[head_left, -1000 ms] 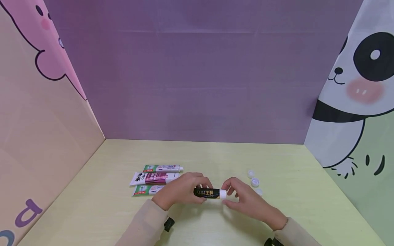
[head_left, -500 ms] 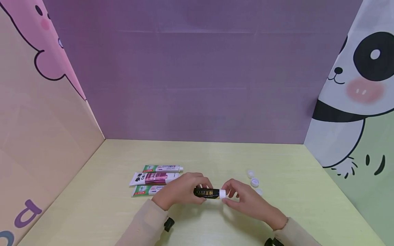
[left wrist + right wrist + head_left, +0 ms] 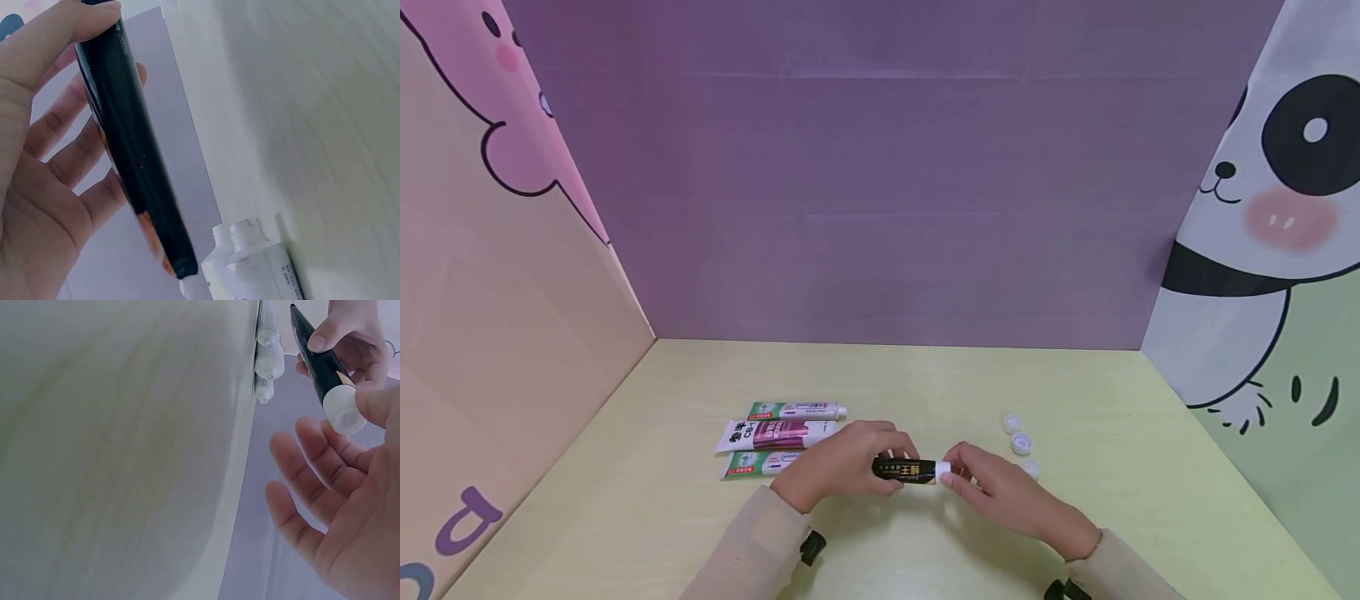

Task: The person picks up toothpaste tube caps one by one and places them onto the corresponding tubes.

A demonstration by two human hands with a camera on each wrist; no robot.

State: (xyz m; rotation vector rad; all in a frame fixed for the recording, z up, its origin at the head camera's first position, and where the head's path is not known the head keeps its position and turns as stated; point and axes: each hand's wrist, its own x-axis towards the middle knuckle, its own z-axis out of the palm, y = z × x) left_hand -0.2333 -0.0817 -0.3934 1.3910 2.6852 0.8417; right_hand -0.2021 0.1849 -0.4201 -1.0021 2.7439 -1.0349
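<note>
A black toothpaste tube (image 3: 904,471) is held level above the table by my left hand (image 3: 842,467), thumb on one side and fingers on the other. Its white cap (image 3: 943,472) points right and is still on the tube. My right hand (image 3: 1003,492) pinches that cap between thumb and forefinger; in the right wrist view the thumb lies on the cap (image 3: 345,411) while the other fingers stay loosely spread. Left of the hands lie a green-and-white tube (image 3: 797,411), a purple-and-white tube (image 3: 775,436) and another green-and-white tube (image 3: 763,463), partly behind my left hand.
Three loose white caps lie beyond my right hand: a far cap (image 3: 1012,424), a middle cap (image 3: 1021,444) and a near cap (image 3: 1031,469), partly covered. In the left wrist view, tubes show bare white necks (image 3: 245,232). A purple wall (image 3: 880,183) closes off the table's back.
My right thumb and forefinger have closed in on the cap, with the thumb moving up to it. My left hand and the black toothpaste tube have stayed in place.
</note>
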